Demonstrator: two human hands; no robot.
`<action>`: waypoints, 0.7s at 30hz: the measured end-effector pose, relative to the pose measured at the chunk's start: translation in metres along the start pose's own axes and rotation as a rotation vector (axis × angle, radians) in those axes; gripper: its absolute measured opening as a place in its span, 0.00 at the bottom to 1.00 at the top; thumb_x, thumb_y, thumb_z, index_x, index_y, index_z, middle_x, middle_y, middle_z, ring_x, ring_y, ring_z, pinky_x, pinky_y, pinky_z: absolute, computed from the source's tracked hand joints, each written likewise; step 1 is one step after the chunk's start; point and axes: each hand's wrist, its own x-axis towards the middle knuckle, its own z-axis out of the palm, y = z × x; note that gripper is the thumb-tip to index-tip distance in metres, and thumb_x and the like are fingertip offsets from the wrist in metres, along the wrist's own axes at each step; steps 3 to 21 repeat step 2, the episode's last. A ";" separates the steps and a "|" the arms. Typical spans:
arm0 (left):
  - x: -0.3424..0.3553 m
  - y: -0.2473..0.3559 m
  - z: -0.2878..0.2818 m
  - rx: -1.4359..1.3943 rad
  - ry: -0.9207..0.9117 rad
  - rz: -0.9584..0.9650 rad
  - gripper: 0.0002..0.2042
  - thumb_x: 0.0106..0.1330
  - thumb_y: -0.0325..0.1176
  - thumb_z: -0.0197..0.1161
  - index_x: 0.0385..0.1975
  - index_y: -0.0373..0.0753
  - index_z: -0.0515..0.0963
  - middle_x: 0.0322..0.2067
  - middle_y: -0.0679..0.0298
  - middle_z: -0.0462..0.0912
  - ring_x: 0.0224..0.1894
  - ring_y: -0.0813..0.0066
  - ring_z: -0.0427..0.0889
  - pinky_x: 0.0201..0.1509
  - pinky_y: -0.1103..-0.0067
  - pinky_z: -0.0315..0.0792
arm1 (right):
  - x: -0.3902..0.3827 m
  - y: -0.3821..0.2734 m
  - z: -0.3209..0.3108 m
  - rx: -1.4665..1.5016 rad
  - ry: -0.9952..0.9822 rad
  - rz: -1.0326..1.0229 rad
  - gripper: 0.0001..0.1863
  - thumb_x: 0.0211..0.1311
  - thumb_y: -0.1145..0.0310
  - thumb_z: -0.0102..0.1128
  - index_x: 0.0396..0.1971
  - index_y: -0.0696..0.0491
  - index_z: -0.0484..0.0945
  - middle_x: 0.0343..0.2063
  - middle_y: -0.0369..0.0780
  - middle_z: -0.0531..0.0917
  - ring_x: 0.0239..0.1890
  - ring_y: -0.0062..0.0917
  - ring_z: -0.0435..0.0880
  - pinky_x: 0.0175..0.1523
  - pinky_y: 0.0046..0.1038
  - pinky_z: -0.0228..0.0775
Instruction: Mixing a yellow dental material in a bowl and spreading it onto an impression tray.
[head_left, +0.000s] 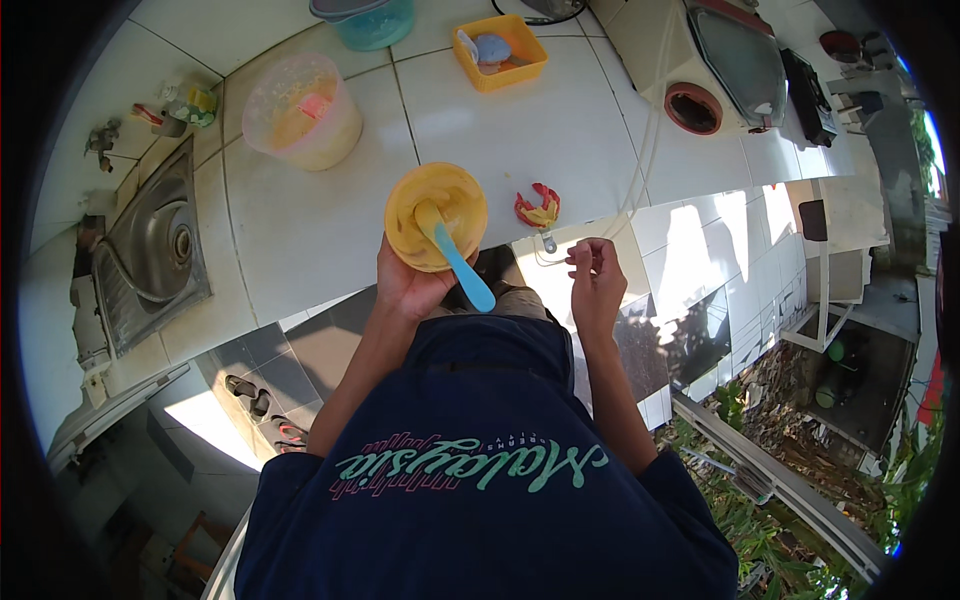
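My left hand (413, 288) is wrapped round the lower side of a yellow bowl (395, 228), held above the counter's near edge. Smears of a yellow paste coat the bowl's inside. A spoon-like utensil with a light blue handle (467, 272) leans in it, its yellowish head in the paste and its handle over the rim towards me. Off to the right, my right hand (597, 275) hovers past the counter's edge with fingers curled in towards the thumb; whatever they may pinch is too small to make out. Nearest to it lies a crumpled red and yellow piece (539, 206) beside a small silvery tip (549, 243).
On the white tiled counter (480, 130) stand a translucent pink tub (345, 135), a yellow basket (520, 75) and a teal container (375, 28). A steel sink (150, 240) is at left. A boxy appliance (735, 60) with a pale hose is at far right. Sandals (248, 395) lie on the floor.
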 end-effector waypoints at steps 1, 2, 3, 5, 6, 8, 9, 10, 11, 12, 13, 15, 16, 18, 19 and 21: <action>0.004 0.005 -0.004 -0.034 0.004 -0.024 0.27 0.71 0.53 0.49 0.63 0.42 0.65 0.62 0.54 0.68 0.64 0.53 0.67 0.65 0.54 0.64 | 0.012 0.028 0.002 -0.128 -0.005 -0.013 0.16 0.70 0.59 0.53 0.41 0.59 0.76 0.35 0.44 0.86 0.38 0.33 0.86 0.47 0.31 0.77; 0.009 0.014 -0.014 -0.065 0.006 -0.048 0.28 0.71 0.54 0.48 0.63 0.43 0.65 0.62 0.55 0.67 0.65 0.51 0.66 0.68 0.54 0.62 | 0.022 0.059 0.006 -0.254 -0.007 -0.028 0.16 0.70 0.58 0.54 0.42 0.57 0.77 0.36 0.43 0.86 0.42 0.33 0.86 0.52 0.33 0.75; 0.009 0.014 -0.014 -0.065 0.006 -0.048 0.28 0.71 0.54 0.48 0.63 0.43 0.65 0.62 0.55 0.67 0.65 0.51 0.66 0.68 0.54 0.62 | 0.022 0.059 0.006 -0.254 -0.007 -0.028 0.16 0.70 0.58 0.54 0.42 0.57 0.77 0.36 0.43 0.86 0.42 0.33 0.86 0.52 0.33 0.75; 0.009 0.014 -0.014 -0.065 0.006 -0.048 0.28 0.71 0.54 0.48 0.63 0.43 0.65 0.62 0.55 0.67 0.65 0.51 0.66 0.68 0.54 0.62 | 0.022 0.059 0.006 -0.254 -0.007 -0.028 0.16 0.70 0.58 0.54 0.42 0.57 0.77 0.36 0.43 0.86 0.42 0.33 0.86 0.52 0.33 0.75; 0.009 0.014 -0.014 -0.065 0.006 -0.048 0.28 0.71 0.54 0.48 0.63 0.43 0.65 0.62 0.55 0.67 0.65 0.51 0.66 0.68 0.54 0.62 | 0.022 0.059 0.006 -0.254 -0.007 -0.028 0.16 0.70 0.58 0.54 0.42 0.57 0.77 0.36 0.43 0.86 0.42 0.33 0.86 0.52 0.33 0.75; 0.009 0.014 -0.014 -0.065 0.006 -0.048 0.28 0.71 0.54 0.48 0.63 0.43 0.65 0.62 0.55 0.67 0.65 0.51 0.66 0.68 0.54 0.62 | 0.022 0.059 0.006 -0.254 -0.007 -0.028 0.16 0.70 0.58 0.54 0.42 0.57 0.77 0.36 0.43 0.86 0.42 0.33 0.86 0.52 0.33 0.75; 0.009 0.014 -0.014 -0.065 0.006 -0.048 0.28 0.71 0.54 0.48 0.63 0.43 0.65 0.62 0.55 0.67 0.65 0.51 0.66 0.68 0.54 0.62 | 0.022 0.059 0.006 -0.254 -0.007 -0.028 0.16 0.70 0.58 0.54 0.42 0.57 0.77 0.36 0.43 0.86 0.42 0.33 0.86 0.52 0.33 0.75; 0.009 0.014 -0.014 -0.065 0.006 -0.048 0.28 0.71 0.54 0.48 0.63 0.43 0.65 0.62 0.55 0.67 0.65 0.51 0.66 0.68 0.54 0.62 | 0.022 0.059 0.006 -0.254 -0.007 -0.028 0.16 0.70 0.58 0.54 0.42 0.57 0.77 0.36 0.43 0.86 0.42 0.33 0.86 0.52 0.33 0.75; 0.009 0.014 -0.014 -0.065 0.006 -0.048 0.28 0.71 0.54 0.48 0.63 0.43 0.65 0.62 0.55 0.67 0.65 0.51 0.66 0.68 0.54 0.62 | 0.022 0.059 0.006 -0.254 -0.007 -0.028 0.16 0.70 0.58 0.54 0.42 0.57 0.77 0.36 0.43 0.86 0.42 0.33 0.86 0.52 0.33 0.75; 0.009 0.014 -0.014 -0.065 0.006 -0.048 0.28 0.71 0.54 0.48 0.63 0.43 0.65 0.62 0.55 0.67 0.65 0.51 0.66 0.68 0.54 0.62 | 0.022 0.059 0.006 -0.254 -0.007 -0.028 0.16 0.70 0.58 0.54 0.42 0.57 0.77 0.36 0.43 0.86 0.42 0.33 0.86 0.52 0.33 0.75; 0.009 0.014 -0.014 -0.065 0.006 -0.048 0.28 0.71 0.54 0.48 0.63 0.43 0.65 0.62 0.55 0.67 0.65 0.51 0.66 0.68 0.54 0.62 | 0.022 0.059 0.006 -0.254 -0.007 -0.028 0.16 0.70 0.58 0.54 0.42 0.57 0.77 0.36 0.43 0.86 0.42 0.33 0.86 0.52 0.33 0.75; 0.009 0.014 -0.014 -0.065 0.006 -0.048 0.28 0.71 0.54 0.48 0.63 0.43 0.65 0.62 0.55 0.67 0.65 0.51 0.66 0.68 0.54 0.62 | 0.022 0.059 0.006 -0.254 -0.007 -0.028 0.16 0.70 0.58 0.54 0.42 0.57 0.77 0.36 0.43 0.86 0.42 0.33 0.86 0.52 0.33 0.75; 0.009 0.014 -0.014 -0.065 0.006 -0.048 0.28 0.71 0.54 0.48 0.63 0.43 0.65 0.62 0.55 0.67 0.65 0.51 0.66 0.68 0.54 0.62 | 0.022 0.059 0.006 -0.254 -0.007 -0.028 0.16 0.70 0.58 0.54 0.42 0.57 0.77 0.36 0.43 0.86 0.42 0.33 0.86 0.52 0.33 0.75; 0.009 0.014 -0.014 -0.065 0.006 -0.048 0.28 0.71 0.54 0.48 0.63 0.43 0.65 0.62 0.55 0.67 0.65 0.51 0.66 0.68 0.54 0.62 | 0.022 0.059 0.006 -0.254 -0.007 -0.028 0.16 0.70 0.58 0.54 0.42 0.57 0.77 0.36 0.43 0.86 0.42 0.33 0.86 0.52 0.33 0.75; 0.009 0.014 -0.014 -0.065 0.006 -0.048 0.28 0.71 0.54 0.48 0.63 0.43 0.65 0.62 0.55 0.67 0.65 0.51 0.66 0.68 0.54 0.62 | 0.022 0.059 0.006 -0.254 -0.007 -0.028 0.16 0.70 0.58 0.54 0.42 0.57 0.77 0.36 0.43 0.86 0.42 0.33 0.86 0.52 0.33 0.75; 0.009 0.014 -0.014 -0.065 0.006 -0.048 0.28 0.71 0.54 0.48 0.63 0.43 0.65 0.62 0.55 0.67 0.65 0.51 0.66 0.68 0.54 0.62 | 0.022 0.059 0.006 -0.254 -0.007 -0.028 0.16 0.70 0.58 0.54 0.42 0.57 0.77 0.36 0.43 0.86 0.42 0.33 0.86 0.52 0.33 0.75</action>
